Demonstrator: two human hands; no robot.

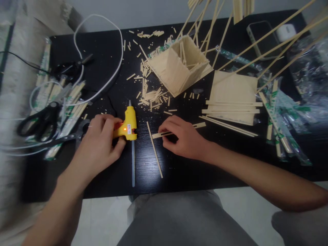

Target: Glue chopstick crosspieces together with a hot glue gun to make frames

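L hand w/ glue gun

glossy yellow plastic glue gun, streaky black tabletop

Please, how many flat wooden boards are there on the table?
2. One board is under the box; the other board lies to the right of it. A further one could be hidden.
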